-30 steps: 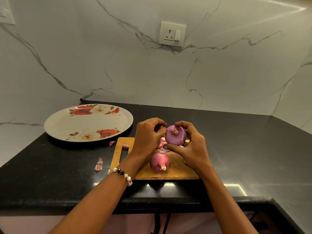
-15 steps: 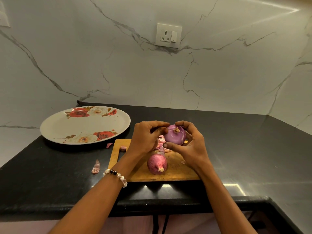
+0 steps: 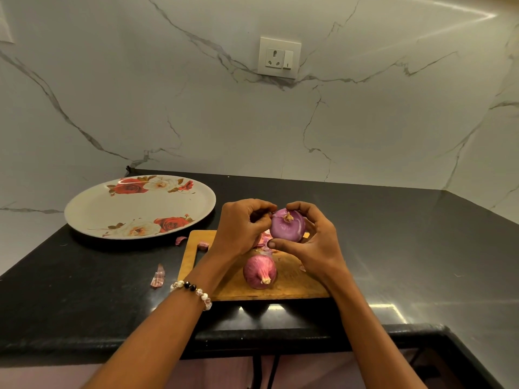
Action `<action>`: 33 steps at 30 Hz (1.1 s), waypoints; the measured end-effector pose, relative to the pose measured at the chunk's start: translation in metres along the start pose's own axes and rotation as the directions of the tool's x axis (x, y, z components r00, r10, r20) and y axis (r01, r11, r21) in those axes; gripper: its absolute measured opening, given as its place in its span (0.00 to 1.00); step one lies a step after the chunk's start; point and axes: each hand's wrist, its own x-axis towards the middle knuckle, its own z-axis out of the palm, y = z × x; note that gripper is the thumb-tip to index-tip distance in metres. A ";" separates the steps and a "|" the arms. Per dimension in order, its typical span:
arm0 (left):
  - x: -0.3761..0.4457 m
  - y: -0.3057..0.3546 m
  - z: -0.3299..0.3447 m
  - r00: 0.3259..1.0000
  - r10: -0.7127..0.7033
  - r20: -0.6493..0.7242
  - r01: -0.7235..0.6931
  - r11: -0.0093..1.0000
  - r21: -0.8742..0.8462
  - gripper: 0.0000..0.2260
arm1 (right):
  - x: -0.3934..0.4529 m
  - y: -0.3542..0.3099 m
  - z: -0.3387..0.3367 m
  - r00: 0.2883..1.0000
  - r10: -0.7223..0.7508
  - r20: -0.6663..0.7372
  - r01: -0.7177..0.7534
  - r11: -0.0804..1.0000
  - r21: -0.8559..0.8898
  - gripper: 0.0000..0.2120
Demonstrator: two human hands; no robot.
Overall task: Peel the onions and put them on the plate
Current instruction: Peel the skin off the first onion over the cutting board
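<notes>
Countertop (image 3: 393,248), black and glossy, spread under everything, backed by a white marble wall (image 3: 196,108) with grey veins and a socket plate (image 3: 279,57) at twelve o'clock. Plate (image 3: 92,211), large, oval, white with red and cream roses, at ten o'clock from the hands, flat on the counter, nothing lying on it. Cutting board (image 3: 292,284), wooden, just beside the plate's near right edge, handle slot toward nine o'clock. Left hand (image 3: 241,228) over the board's far left part, fingers curled tight, tips pinching at the left flank of the held onion; whether a strip of skin sits between them cannot be told. Right hand (image 3: 314,242) at three o'clock of the left, curled round the peeled onion (image 3: 288,224), thumb under its near side, fingers arched over its far side. That onion raised above the board's far edge, glossy purple, dry root tuft facing up, well apart from the plate. Unpeeled onion (image 3: 259,272) at six o'clock of the held one, resting on the board between the two wrists, papery pink skin on, dry tip pointing toward the near edge. Beaded bracelet (image 3: 193,290) on the left wrist. Skin scraps (image 3: 264,242) on the board beneath the hands; two more (image 3: 181,240) near the plate's rim, another (image 3: 158,277) on the counter at nine o'clock of the board.
</notes>
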 end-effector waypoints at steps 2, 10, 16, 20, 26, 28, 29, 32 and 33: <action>0.000 0.000 0.000 1.000 -0.017 -0.007 0.017 1.000 -0.008 0.10 | 0.000 -0.001 0.000 1.000 -0.003 0.003 0.003 1.000 -0.005 0.32; 0.002 0.003 0.001 0.984 -0.164 -0.070 0.153 0.977 -0.149 0.08 | 0.001 -0.005 0.000 0.999 0.035 -0.011 -0.033 0.992 0.119 0.32; 0.001 0.006 0.001 0.985 -0.165 -0.058 0.152 0.971 -0.183 0.08 | 0.004 -0.002 -0.006 0.985 0.150 -0.091 -0.101 0.908 0.407 0.33; 0.000 0.008 0.002 0.996 -0.085 -0.013 0.081 0.982 -0.169 0.08 | 0.005 0.003 -0.007 0.966 0.239 -0.102 -0.146 0.824 0.548 0.35; -0.004 0.001 0.005 0.992 0.114 0.057 -0.113 0.993 -0.018 0.07 | 0.011 0.005 -0.014 0.893 0.413 -0.179 -0.102 0.573 0.813 0.40; -0.003 -0.003 0.007 0.978 0.196 0.067 -0.199 0.978 0.053 0.07 | 0.010 0.004 -0.014 0.899 0.410 -0.157 -0.119 0.572 0.812 0.37; -0.002 -0.005 0.008 0.976 0.213 0.053 -0.216 0.974 0.072 0.07 | 0.009 0.004 -0.013 0.908 0.394 -0.146 -0.142 0.615 0.776 0.37; -0.001 -0.007 0.008 0.974 0.227 0.009 -0.227 0.971 0.078 0.10 | 0.006 0.002 -0.008 0.943 0.320 -0.092 -0.202 0.769 0.606 0.31; -0.001 -0.007 0.008 0.974 0.227 0.009 -0.227 0.971 0.075 0.11 | 0.005 0.001 -0.008 0.951 0.300 -0.078 -0.207 0.802 0.560 0.30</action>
